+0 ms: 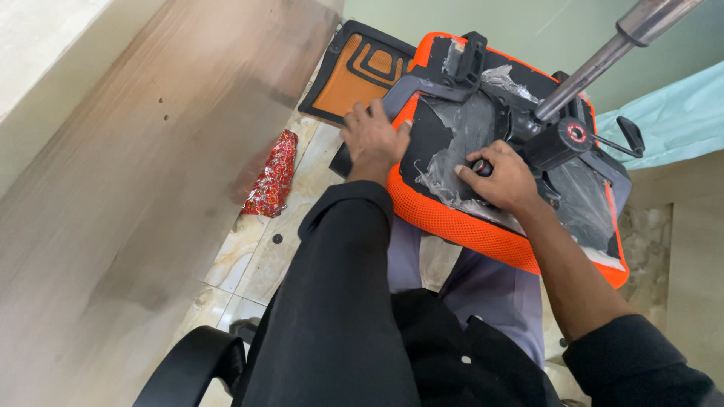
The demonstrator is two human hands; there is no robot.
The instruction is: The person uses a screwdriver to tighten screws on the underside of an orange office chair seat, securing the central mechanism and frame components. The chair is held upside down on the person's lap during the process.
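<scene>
An upturned office chair seat with an orange mesh rim lies across my lap, its black underside covered in clear plastic wrap. My left hand rests flat on the seat's left edge, next to a grey armrest bracket. My right hand is closed around a small black knob on the underside. A black mechanism with a metal gas-lift cylinder rises from the seat's centre.
An orange and black chair backrest lies on the tiled floor beyond the seat. A red patterned wrapper lies beside a wooden panel at left. A black curved armrest is at bottom left. A pale blue sheet lies at right.
</scene>
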